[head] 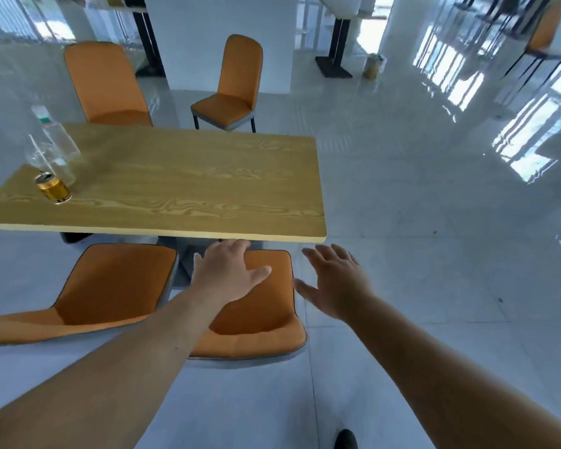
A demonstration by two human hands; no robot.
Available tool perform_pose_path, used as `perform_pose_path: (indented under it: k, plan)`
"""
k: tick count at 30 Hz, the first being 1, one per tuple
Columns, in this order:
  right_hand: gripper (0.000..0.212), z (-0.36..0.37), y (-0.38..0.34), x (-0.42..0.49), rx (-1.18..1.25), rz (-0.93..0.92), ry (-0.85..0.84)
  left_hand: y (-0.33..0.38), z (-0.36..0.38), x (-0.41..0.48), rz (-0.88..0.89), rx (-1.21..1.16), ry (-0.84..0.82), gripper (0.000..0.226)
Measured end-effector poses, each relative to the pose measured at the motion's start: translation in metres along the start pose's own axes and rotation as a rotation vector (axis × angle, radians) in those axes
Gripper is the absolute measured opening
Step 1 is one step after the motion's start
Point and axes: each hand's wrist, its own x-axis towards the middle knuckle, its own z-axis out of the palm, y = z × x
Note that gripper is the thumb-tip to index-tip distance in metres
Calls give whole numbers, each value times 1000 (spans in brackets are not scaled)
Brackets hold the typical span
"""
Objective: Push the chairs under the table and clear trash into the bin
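A wooden table (pixel 182 186) stands in front of me. Two orange chairs sit at its near side: one at the left (pixel 110 283) and one right below my hands (pixel 259 312), its seat front just under the table edge. My left hand (pixel 227 273) is open, fingers spread over that chair's seat. My right hand (pixel 334 280) hovers open just right of the chair, holding nothing. On the table's left end lie a gold can (pixel 53 188) on its side and clear plastic bottles (pixel 51 150). Beyond the table, one orange chair (pixel 106 85) stands close and another (pixel 230 89) stands pulled away.
Glossy white floor (pixel 418 238) stretches to the right and behind me. A white pillar (pixel 221 30) rises past the table. A black table base (pixel 334 66) and a small bin-like container (pixel 373 66) stand at the back right. My shoe (pixel 345 439) shows at the bottom.
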Motion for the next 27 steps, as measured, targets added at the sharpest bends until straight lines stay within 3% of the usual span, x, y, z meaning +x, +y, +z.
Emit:
perform_pose_path:
  k: [8, 14, 20, 27]
  plan:
    - [93, -180, 168, 67, -21, 55, 342, 208, -130, 115, 246, 58, 408, 95]
    - [94, -280, 295, 107, -18, 53, 445, 349, -183, 189, 291, 45, 515, 99]
    - [94, -335, 388, 181, -30, 59, 503, 418, -212, 272, 268, 32, 532, 102]
    - [94, -364, 468, 323, -94, 51, 533, 449, -245, 428, 248, 44, 590, 102]
